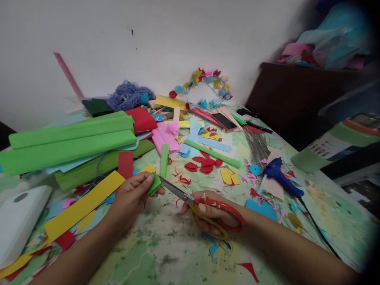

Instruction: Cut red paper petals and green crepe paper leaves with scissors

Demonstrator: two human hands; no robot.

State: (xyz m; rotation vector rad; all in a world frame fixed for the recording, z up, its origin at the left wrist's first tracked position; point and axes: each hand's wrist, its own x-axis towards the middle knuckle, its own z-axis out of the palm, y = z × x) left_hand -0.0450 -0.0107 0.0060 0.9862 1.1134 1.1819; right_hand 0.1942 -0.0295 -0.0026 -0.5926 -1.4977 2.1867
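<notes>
My left hand [137, 194] pinches a small folded piece of green crepe paper [154, 184] between thumb and fingers. A pair of scissors [175, 190] with red and yellow handles is in my right hand [208, 213], fingers through the loops. The blade tips touch or nearly touch the edge of the green paper. Just behind it lies a short green paper strip [164, 160]. Red paper petals [207, 164] and thin red snippets are scattered beyond the blades.
Green crepe rolls [71, 144] and a yellow strip [86, 204] cover the left, beside a white box-like object [22, 221]. To the right lie a blue glue gun [280, 178] with its cord and a green bottle [335, 142]. A paper flower garland [208, 89] rests against the wall.
</notes>
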